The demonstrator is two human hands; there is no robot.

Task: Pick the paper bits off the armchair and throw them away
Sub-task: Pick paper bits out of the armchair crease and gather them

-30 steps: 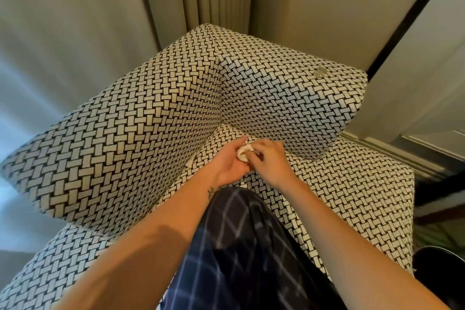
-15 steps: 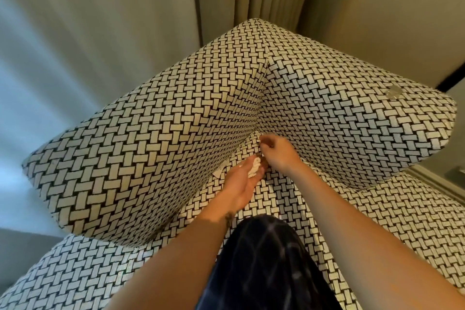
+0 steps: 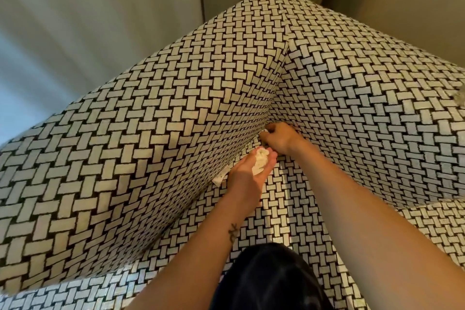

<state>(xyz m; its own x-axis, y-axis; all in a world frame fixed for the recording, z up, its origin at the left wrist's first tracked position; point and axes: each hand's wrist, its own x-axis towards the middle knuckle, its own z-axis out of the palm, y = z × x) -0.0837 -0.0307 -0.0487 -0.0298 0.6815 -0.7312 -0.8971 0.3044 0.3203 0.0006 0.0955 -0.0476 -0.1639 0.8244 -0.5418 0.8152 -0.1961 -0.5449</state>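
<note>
While my left grip [image 3: 247, 173] cups a crumpled white paper wad [image 3: 261, 159], closed round it, my right grip [image 3: 279, 137] digs, curled, into the back corner of the black-and-white basket-weave armchair [image 3: 151, 158]; can't tell if it's pinching anything. Partway, I'd say: a white paper strip [image 3: 221, 176] sits in the seat crease beside the left grip, & nothing's binned, no bin in view. My dark-trousered knee [image 3: 266, 282] crowds the reach.
</note>
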